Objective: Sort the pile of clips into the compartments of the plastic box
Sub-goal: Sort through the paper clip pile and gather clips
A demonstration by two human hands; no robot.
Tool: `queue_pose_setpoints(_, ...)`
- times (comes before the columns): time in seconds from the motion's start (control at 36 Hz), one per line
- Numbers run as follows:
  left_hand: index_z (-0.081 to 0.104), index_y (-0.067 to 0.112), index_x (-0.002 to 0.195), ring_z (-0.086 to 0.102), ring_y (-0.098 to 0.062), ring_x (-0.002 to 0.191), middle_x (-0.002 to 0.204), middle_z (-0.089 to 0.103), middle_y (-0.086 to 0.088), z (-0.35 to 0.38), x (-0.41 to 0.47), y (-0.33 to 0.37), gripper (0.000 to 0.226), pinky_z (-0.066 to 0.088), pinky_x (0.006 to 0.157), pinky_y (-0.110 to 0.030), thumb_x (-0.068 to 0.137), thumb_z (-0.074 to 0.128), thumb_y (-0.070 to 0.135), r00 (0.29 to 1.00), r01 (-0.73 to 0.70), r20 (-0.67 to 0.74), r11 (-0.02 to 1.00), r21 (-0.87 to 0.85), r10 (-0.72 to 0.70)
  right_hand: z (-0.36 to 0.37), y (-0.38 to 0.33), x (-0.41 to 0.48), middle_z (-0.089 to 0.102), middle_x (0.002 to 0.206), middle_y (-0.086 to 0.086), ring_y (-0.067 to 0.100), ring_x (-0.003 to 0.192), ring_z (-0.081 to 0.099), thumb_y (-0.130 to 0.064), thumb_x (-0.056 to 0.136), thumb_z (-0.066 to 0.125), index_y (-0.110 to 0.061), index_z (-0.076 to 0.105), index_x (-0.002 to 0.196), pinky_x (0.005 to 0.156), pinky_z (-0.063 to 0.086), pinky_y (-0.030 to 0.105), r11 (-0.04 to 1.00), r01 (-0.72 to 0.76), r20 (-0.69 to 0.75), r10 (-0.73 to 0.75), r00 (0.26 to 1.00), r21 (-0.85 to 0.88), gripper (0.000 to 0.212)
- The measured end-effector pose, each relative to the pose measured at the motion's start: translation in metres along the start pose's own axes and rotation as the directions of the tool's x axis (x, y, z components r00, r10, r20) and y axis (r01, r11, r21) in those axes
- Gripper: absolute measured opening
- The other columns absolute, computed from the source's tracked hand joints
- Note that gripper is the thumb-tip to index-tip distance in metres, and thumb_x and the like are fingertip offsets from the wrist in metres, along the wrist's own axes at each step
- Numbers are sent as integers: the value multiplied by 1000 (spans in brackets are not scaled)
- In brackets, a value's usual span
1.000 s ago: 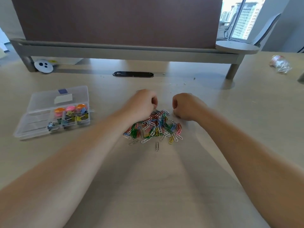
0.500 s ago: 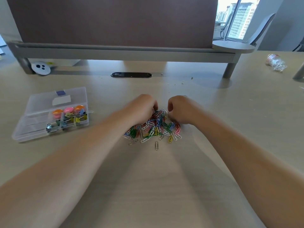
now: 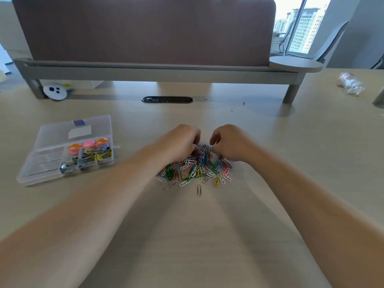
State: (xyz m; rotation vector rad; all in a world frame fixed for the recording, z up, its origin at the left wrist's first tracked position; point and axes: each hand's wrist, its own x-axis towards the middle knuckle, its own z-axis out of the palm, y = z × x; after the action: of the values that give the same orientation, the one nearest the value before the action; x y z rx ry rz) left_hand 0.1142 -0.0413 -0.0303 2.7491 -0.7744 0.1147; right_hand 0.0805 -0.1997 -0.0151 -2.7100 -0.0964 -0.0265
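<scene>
Plastic box: one, left | paper-clip pile: one, centre | left hand, right hand: curled into pile, grasp cannot be told

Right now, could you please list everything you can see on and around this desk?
Pile of multicoloured wire paper clips: many, mixed colours, table centre.
Stray silver paper clip: one, just nearer than the pile.
Clear plastic compartment box: one, lid open, left side.
Binder clips: several, mixed colours, in the box.
Round pieces: three, orange and pink, in the box.
Light wooden table: one, under everything.
Brown partition screen: one, far edge.
Black oval cable slot: one, below the screen.
White disc with dark dots: one, far left.
Crumpled clear wrapper: one, far right.
Left hand: fingers curled into the pile.
Right hand: likewise.
</scene>
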Motion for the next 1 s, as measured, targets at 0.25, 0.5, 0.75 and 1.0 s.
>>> queue_pose_setpoints(0.25, 70, 17, 96, 60, -15, 84, 96, 68, -1, -4, 3, -2, 9, 44, 71, -26, 90, 62, 18, 998, 60, -11, 982, -180, -63, -5, -2, 2, 69, 75, 21, 15, 50, 61, 5, 84, 55, 8, 69, 90, 49, 52, 16, 885, -132, 11, 142, 990, 447, 16)
queue_pose_setpoints(0.5, 61, 19, 93, 54, -9, 67, 77, 59, 7, -12, -2, -10, 7, 34, 54, -24, 94, 56, 13, 983, 142, -65, 930, -339, -174, -2, -8, 8, 57, 73, 14, 17, 57, 52, 5, 89, 50, 6, 64, 89, 50, 44, 23, 637, -248, 147, 208, 967, 730, 14)
queue_pose_setpoints(0.75, 66, 16, 90, 51, -14, 54, 83, 66, -3, -19, -13, -8, 21, 37, 48, -24, 92, 46, 11, 968, 200, -51, 873, -445, -248, 4, -13, 19, 56, 69, 6, 16, 60, 48, 9, 89, 43, -6, 67, 81, 49, 35, 24, 829, -198, 51, 202, 978, 523, 29)
queue_pose_setpoints(1.0, 69, 14, 84, 50, -16, 53, 73, 66, -6, -24, -22, -15, 25, 37, 51, -26, 91, 45, 10, 955, 256, -12, 847, -466, -296, 13, -23, 21, 72, 92, 9, 8, 60, 53, -12, 93, 61, -4, 75, 96, 48, 37, 14, 985, 6, -2, -6, 1000, 171, 17)
